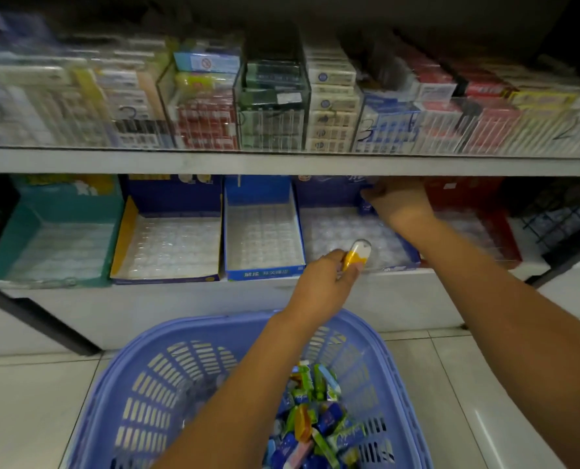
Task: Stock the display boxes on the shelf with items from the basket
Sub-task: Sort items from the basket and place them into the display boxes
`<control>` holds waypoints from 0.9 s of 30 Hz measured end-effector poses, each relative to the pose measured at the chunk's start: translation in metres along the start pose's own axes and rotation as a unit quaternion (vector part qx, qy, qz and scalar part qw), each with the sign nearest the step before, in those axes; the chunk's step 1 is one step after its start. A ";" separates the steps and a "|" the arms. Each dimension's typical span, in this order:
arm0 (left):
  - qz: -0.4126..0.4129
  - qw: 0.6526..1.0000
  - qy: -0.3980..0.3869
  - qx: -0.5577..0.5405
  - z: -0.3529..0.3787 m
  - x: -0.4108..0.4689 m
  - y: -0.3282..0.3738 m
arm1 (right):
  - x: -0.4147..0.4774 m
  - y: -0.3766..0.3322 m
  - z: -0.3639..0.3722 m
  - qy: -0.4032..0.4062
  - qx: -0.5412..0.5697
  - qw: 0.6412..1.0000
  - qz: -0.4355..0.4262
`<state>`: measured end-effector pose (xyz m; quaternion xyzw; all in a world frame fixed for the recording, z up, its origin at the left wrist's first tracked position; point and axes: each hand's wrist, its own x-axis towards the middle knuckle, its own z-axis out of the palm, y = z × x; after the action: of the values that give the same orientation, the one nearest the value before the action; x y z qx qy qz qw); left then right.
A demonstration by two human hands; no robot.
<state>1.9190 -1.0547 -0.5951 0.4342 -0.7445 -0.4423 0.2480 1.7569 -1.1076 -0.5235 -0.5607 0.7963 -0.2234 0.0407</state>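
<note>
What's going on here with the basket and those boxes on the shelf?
A person is restocking a shop shelf. Their left hand pinches a small yellow-and-white item just over the front of a dark blue display box, whose clear tray looks unfilled. The right hand reaches to that box's back panel; whether it grips it is unclear. A blue basket on the floor below holds many colourful packets. The neighbouring boxes show only clear trays too.

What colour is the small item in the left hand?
The item is yellow and white; the head view shows it.
</note>
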 end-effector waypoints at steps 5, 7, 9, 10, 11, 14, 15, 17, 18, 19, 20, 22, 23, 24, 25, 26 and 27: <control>0.028 0.985 0.159 -0.057 -0.022 -0.014 0.010 | -0.056 -0.028 -0.036 -0.123 0.280 0.950 0.068; 0.035 0.976 0.206 -0.052 -0.033 -0.024 0.010 | -0.074 -0.044 -0.038 -0.189 0.286 0.935 0.090; 0.037 0.972 0.228 -0.038 -0.045 -0.033 0.005 | -0.087 -0.063 -0.037 -0.208 0.304 0.924 0.096; 0.039 0.971 0.234 -0.025 -0.050 -0.038 0.001 | -0.090 -0.072 -0.035 -0.208 0.328 0.916 0.098; 0.040 0.970 0.241 -0.012 -0.056 -0.043 -0.002 | -0.094 -0.081 -0.033 -0.207 0.348 0.909 0.096; 0.048 0.958 0.284 0.014 -0.076 -0.055 -0.012 | -0.100 -0.109 -0.025 -0.218 0.360 0.903 0.084; 0.051 0.952 0.300 0.022 -0.083 -0.059 -0.016 | -0.100 -0.119 -0.020 -0.216 0.358 0.905 0.079; 0.047 0.944 0.327 0.020 -0.100 -0.064 -0.022 | -0.101 -0.139 -0.009 -0.215 0.360 0.905 0.075; 0.042 0.940 0.338 0.006 -0.108 -0.066 -0.026 | -0.101 -0.148 -0.003 -0.218 0.367 0.901 0.074; 0.039 0.937 0.347 -0.014 -0.117 -0.068 -0.030 | -0.100 -0.156 0.003 -0.218 0.379 0.896 0.071; 0.040 0.934 0.354 -0.032 -0.125 -0.069 -0.035 | -0.101 -0.164 0.009 -0.211 0.397 0.891 0.066; 0.050 0.928 0.365 -0.061 -0.140 -0.073 -0.043 | -0.100 -0.175 0.022 -0.180 0.439 0.879 0.049; 0.057 0.923 0.372 -0.083 -0.146 -0.074 -0.046 | -0.100 -0.179 0.029 -0.166 0.457 0.873 0.039; 0.064 0.916 0.381 -0.108 -0.151 -0.075 -0.049 | -0.101 -0.183 0.035 -0.159 0.470 0.868 0.030; 0.068 0.909 0.391 -0.128 -0.156 -0.076 -0.052 | -0.100 -0.186 0.041 -0.155 0.477 0.865 0.019; 0.067 0.903 0.400 -0.143 -0.160 -0.076 -0.057 | -0.099 -0.190 0.047 -0.158 0.481 0.862 0.010; 0.060 0.901 0.401 -0.151 -0.165 -0.076 -0.062 | -0.095 -0.194 0.054 -0.159 0.482 0.862 -0.002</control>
<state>2.1078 -1.0768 -0.5685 0.4871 -0.5303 -0.3223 0.6146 1.9787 -1.0901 -0.5119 -0.5006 0.5707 -0.4871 0.4317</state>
